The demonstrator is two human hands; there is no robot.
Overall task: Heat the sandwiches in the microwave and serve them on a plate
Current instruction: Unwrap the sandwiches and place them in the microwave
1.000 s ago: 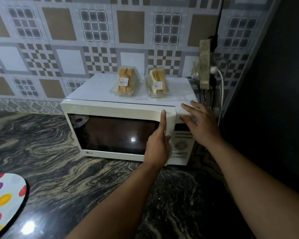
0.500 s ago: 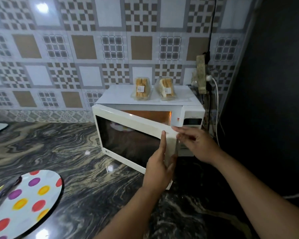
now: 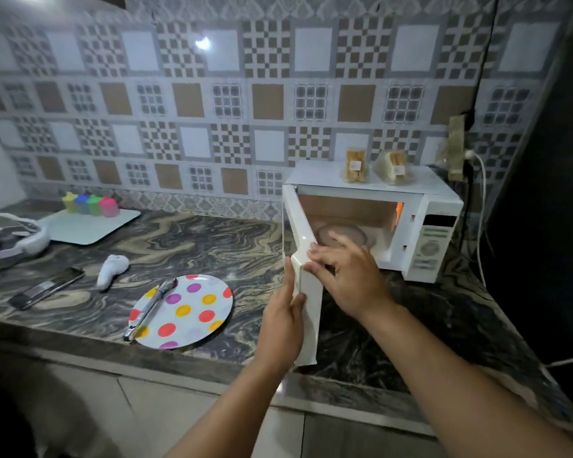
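Sandwiches (image 3: pixel 355 165) sat in two clear packs on microwave (image 3: pixel 439 206) top, far right, not yet loaded. Door (image 3: pixel 303 256) stood swung wide, cavity lit and turntable bare, ready for loading. Your left hand (image 3: pixel 283 320) lay flat against door's outer face, fingers straight; your right hand (image 3: pixel 348 276) pinched its free edge, likely steadying it. Dotted plate (image 3: pixel 192 312) waited on counter (image 3: pixel 212 239) near left, tongs (image 3: pixel 149 307) across it, probably for serving.

Sandwiches (image 3: pixel 374 165) sit atop the microwave (image 3: pixel 434 226) (plate (image 3: pixel 192 312) lies left).
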